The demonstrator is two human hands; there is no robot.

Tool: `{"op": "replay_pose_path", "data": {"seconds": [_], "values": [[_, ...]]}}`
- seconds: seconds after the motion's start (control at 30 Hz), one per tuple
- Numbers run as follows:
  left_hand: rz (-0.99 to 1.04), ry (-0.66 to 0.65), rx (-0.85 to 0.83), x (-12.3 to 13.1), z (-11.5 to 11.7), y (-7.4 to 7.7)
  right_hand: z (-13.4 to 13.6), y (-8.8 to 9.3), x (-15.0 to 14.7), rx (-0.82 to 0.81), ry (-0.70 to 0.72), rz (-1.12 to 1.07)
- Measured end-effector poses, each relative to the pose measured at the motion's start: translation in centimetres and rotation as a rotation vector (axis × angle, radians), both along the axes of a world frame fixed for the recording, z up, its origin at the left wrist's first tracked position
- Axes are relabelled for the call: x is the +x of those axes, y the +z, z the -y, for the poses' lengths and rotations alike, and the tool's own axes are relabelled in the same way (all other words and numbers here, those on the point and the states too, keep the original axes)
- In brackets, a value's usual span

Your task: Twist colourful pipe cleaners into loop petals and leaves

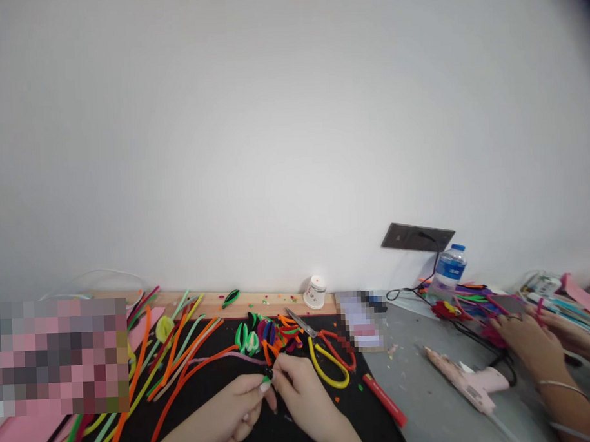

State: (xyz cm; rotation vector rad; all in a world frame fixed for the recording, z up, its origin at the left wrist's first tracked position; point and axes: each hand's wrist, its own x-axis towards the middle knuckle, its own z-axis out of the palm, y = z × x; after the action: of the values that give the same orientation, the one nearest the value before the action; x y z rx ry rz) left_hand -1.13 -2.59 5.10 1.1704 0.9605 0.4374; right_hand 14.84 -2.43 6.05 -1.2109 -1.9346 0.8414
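Head view: what are the two hands doing?

"Left hand (pixel 243 400) and right hand (pixel 295 382) meet over the black mat (pixel 364 402), fingers drawn in close, pinching a small black-and-green piece (pixel 267 377) between their tips."

"Which hand grips it harder?"

"Can't tell; the fingers cover most of it."

"And around them?"

"Just beyond the piece lies a heap of coloured loops (pixel 267 331). Scissors (pixel 309 332) lie open-bladed to the right of that, near an upturned cup (pixel 315 293). Fuzzy sticks (pixel 147 336) spread off to the left."

"Farther right?"

"A glue gun (pixel 467 376) on the grey surface (pixel 416 352), then a co-worker's hands (pixel 526 342) among more sticks."
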Motion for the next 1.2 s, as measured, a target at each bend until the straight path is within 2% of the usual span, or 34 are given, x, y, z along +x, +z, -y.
{"op": "replay_pose_path", "data": {"seconds": [0.2,0.37,0.5,0.7,0.87,0.93,1.1,1.2], "values": [[0.006,-0.037,0.044,0.0,-0.1,-0.3,-0.1,-0.4,0.0,-0.024,0.046,-0.019],[-0.005,-0.054,0.065,-0.1,-0.2,-0.7,-0.1,-0.6,0.2,0.024,0.008,0.079],[-0.034,-0.066,0.076,-0.1,-0.1,-0.6,0.0,-0.4,0.3,0.030,0.037,0.126],[-0.115,-0.039,0.104,0.3,0.0,-0.2,0.2,-0.2,0.0,-0.057,0.108,0.025],[-0.106,-0.058,0.107,0.2,0.0,0.2,0.1,-0.8,0.1,-0.090,0.053,-0.032],[-0.098,-0.066,0.090,0.0,-0.1,0.3,0.1,-1.0,0.0,-0.167,0.032,-0.107],[0.005,-0.083,0.017,-0.6,-0.2,0.6,0.0,-0.9,-0.7,-0.583,0.031,-0.485],[0.067,-0.094,-0.011,-0.8,-0.4,0.7,0.0,-0.8,-0.9,-0.675,0.045,-0.608]]}}
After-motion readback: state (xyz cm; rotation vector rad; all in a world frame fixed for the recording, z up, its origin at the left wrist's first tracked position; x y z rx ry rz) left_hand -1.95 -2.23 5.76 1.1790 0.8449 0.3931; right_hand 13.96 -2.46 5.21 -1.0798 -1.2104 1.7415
